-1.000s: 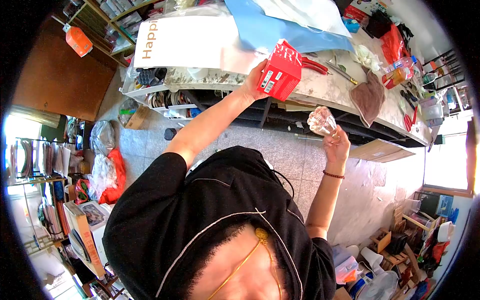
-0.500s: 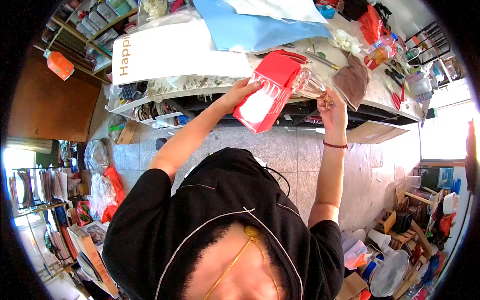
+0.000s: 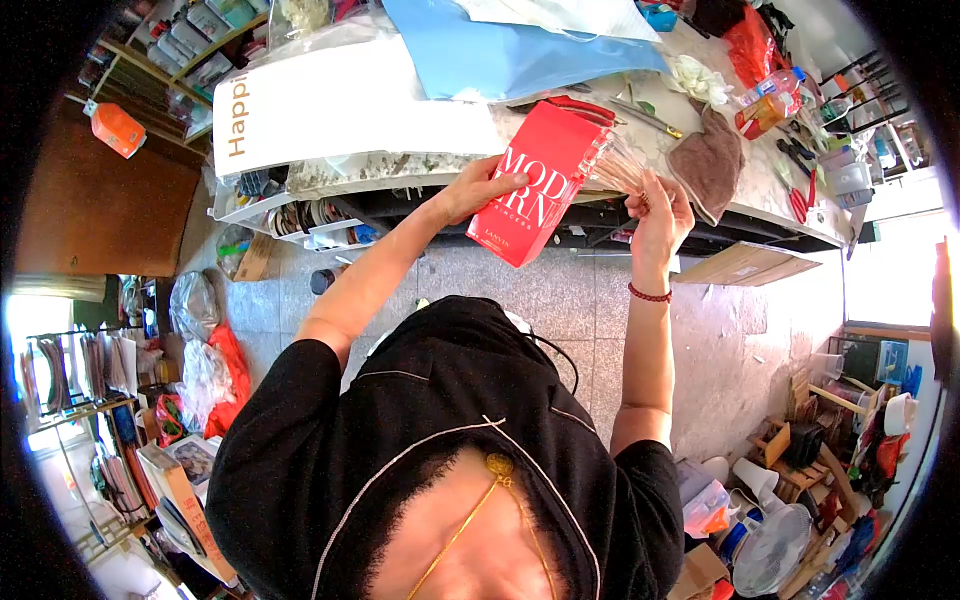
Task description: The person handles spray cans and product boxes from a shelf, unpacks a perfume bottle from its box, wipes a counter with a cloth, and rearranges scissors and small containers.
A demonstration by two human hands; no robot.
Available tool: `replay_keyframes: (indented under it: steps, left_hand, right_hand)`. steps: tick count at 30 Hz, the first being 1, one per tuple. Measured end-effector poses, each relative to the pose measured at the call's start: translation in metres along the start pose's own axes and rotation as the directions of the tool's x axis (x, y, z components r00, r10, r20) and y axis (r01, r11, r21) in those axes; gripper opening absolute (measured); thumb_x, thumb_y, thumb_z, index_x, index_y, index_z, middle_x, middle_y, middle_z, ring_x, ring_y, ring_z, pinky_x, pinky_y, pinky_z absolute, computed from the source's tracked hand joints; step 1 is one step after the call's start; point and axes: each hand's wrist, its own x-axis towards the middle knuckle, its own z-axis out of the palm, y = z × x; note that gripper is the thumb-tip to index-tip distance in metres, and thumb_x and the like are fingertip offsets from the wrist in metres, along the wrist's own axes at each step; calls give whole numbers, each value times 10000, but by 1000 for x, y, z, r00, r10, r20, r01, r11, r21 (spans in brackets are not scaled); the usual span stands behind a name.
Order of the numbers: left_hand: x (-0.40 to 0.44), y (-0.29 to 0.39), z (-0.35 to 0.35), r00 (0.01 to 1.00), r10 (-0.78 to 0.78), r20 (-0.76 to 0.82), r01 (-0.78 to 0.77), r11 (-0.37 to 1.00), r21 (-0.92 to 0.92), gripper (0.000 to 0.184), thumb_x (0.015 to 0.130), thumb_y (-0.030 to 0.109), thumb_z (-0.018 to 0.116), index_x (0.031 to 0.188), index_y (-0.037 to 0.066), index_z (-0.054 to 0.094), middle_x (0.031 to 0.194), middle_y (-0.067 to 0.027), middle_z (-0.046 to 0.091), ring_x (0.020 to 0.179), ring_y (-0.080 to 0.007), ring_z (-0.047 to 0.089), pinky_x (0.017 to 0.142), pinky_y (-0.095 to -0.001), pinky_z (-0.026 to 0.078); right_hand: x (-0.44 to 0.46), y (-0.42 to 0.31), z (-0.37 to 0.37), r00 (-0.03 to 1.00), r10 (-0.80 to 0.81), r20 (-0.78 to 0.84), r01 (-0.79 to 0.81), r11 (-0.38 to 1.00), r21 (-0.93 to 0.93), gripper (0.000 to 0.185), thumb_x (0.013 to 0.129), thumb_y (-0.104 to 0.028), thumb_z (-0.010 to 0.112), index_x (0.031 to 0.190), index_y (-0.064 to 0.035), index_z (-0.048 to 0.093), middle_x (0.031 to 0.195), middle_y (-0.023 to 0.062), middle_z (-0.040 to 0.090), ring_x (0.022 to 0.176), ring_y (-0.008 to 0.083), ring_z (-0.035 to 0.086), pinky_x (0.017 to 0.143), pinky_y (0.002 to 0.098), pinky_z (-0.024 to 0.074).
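My left hand [image 3: 478, 190] is closed on a red box [image 3: 535, 185] with white lettering, tilted over the table's front edge, thumb on its printed face. To the right, my right hand [image 3: 660, 208] pinches the narrow end of a clear, faceted glass object [image 3: 617, 167]. The wide end of the glass meets the box's upper right side; whether it is partly inside cannot be made out. Behind the box lie red-handled pliers [image 3: 585, 108] on the table.
The cluttered worktable [image 3: 385, 172] carries a white printed sheet [image 3: 340, 105], blue sheeting [image 3: 500, 60], a brown cloth [image 3: 708, 165], a metal tool [image 3: 648, 118] and bottles [image 3: 765, 113]. A cardboard piece [image 3: 748, 265] leans below the right edge.
Since a second ago, the box has moved down and turned its lettered face toward me. The glass object has moved left and up, from apart to against the box.
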Motion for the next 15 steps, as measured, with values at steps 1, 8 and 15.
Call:
replay_keyframes:
  steps: [1, 8, 15]
  left_hand:
    - [-1, 2, 3, 1000, -3, -4, 3, 1000, -5, 533, 804, 337, 617, 1142, -35, 441, 942, -94, 593, 814, -124, 598, 712, -264, 501]
    - [-13, -9, 15, 997, 31, -69, -22, 992, 124, 605, 786, 287, 647, 1233, -20, 380, 1003, -77, 577, 879, -110, 555, 779, -268, 460]
    - [-19, -47, 8, 938, 283, -201, -229, 940, 254, 787, 710, 296, 717, 1304, -8, 300, 1111, -132, 521, 967, -177, 521, 847, -309, 424]
  right_hand:
    - [-2, 0, 2, 1000, 5, 3, -5, 1000, -4, 132, 754, -86, 660, 727, -13, 554, 595, 34, 546, 449, 101, 513, 408, 189, 377]
    - [-3, 28, 5, 995, -10, -103, 7, 1000, -24, 150, 772, -121, 651, 761, -18, 542, 613, 55, 565, 476, 107, 526, 430, 196, 390]
    - [-22, 49, 11, 1000, 14, -14, -15, 992, -128, 115, 783, -100, 623, 759, -3, 565, 600, 42, 557, 475, 85, 500, 431, 176, 373]
